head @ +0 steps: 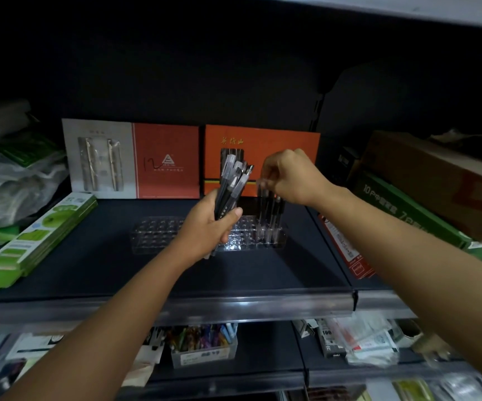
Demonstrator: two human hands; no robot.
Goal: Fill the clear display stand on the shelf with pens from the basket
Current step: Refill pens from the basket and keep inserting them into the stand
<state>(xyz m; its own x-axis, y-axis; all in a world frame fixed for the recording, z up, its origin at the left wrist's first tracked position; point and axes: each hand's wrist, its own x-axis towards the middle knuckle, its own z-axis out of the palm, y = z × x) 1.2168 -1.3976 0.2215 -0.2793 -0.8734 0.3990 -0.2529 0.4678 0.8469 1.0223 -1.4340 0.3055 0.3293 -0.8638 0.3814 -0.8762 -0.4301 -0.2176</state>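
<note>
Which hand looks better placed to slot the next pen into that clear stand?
The right hand. It pinches a single pen over the right end of the clear stand, beside pens already standing there. The left hand is occupied, gripping the bundle of pens.

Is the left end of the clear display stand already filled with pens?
No, the display stand's left holes are empty; pens stand only at its right end.

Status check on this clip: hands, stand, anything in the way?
Left hand grips pen bundle. Right hand pinches one pen over clear stand, right end. Few pens seated; most holes open. Nothing blocking.
</note>
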